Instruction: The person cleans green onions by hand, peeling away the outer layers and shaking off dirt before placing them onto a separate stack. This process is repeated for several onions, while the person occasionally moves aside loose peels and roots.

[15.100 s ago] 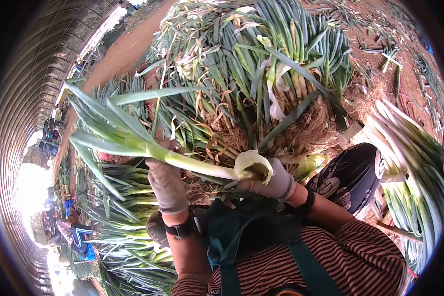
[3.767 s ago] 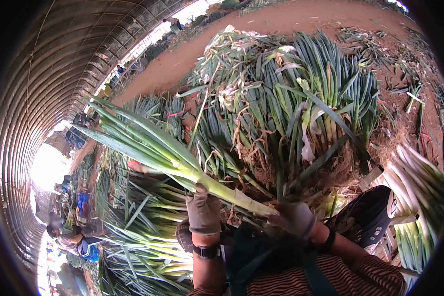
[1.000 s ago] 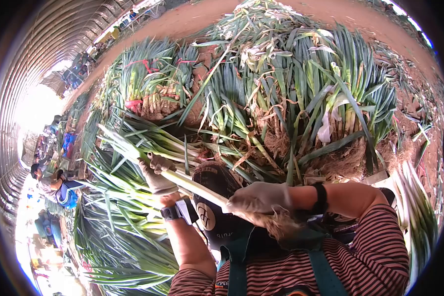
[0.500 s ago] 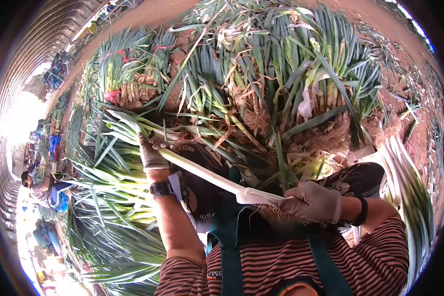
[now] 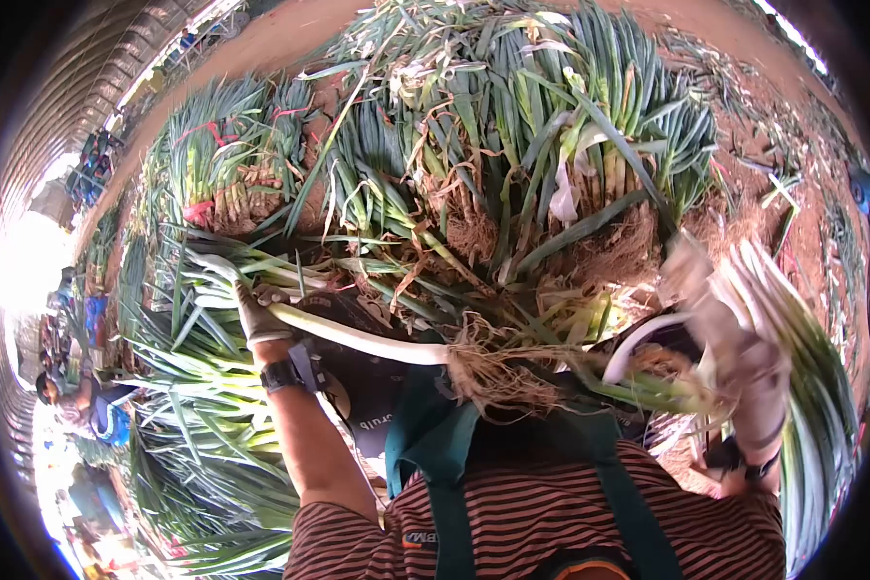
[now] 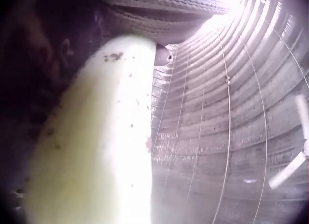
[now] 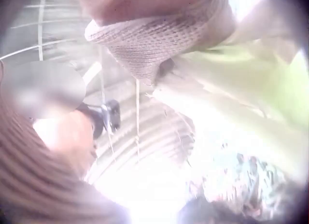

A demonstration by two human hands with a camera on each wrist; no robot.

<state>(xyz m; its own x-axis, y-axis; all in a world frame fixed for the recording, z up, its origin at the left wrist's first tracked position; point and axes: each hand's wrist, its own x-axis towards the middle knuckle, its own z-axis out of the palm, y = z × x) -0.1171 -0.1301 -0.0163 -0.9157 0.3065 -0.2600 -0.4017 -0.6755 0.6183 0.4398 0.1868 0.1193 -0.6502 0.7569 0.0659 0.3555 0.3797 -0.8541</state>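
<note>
My gloved left hand (image 5: 261, 314) grips a long green onion (image 5: 367, 342) around its stalk, below the green leaves. Its white shaft slants across my lap, ending in a bushy tangle of roots (image 5: 503, 372). The left wrist view has the pale stalk (image 6: 101, 137) large, under the glove (image 6: 164, 16). Over at the right, my gloved right hand (image 5: 752, 377) is blurred by motion and holds a peeled-off outer leaf (image 5: 662, 391), pale green and trailing toward the roots. Close up in the right wrist view, the glove (image 7: 159, 45) meets this light-green leaf (image 7: 241, 98).
Heaps of untrimmed green onions (image 5: 493, 145) lie ahead, and more are piled on the left (image 5: 213, 387). A bundle of white-stalked green onions (image 5: 793, 338) stands at my right. Red-tied bunches (image 5: 222, 164) sit at back left. Another person (image 5: 87, 406) sits far left.
My right hand has swung from the root end out to the right, drawing the outer leaf away. The roots now show uncovered. My left hand keeps its grip and has shifted slightly left in view.
</note>
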